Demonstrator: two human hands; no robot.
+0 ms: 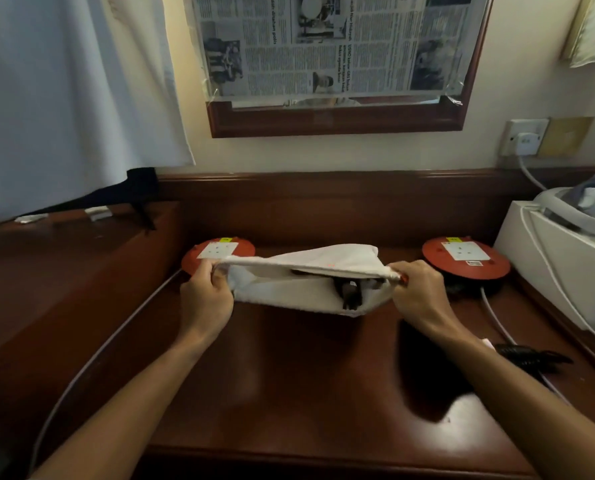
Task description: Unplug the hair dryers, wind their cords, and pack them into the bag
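Observation:
A white cloth bag (pixel 289 296) is held above the dark wooden desk (pixel 289 375), its mouth stretched open toward me. My left hand (pixel 207 292) pinches the left end of the rim and my right hand (pixel 419 292) pinches the right end. Inside the opening, a dark part of a hair dryer (pixel 349 294) shows at the right side. A black coiled cord (pixel 528 356) lies on the desk just beyond my right forearm. Whatever else the bag holds is hidden.
Two red round socket reels (pixel 218 252) (pixel 466 259) sit at the back of the desk, each with a grey cable running forward. A white appliance (pixel 559 258) stands at the right, plugged into a wall socket (pixel 524 138). A newspaper-covered mirror (pixel 337 57) hangs above.

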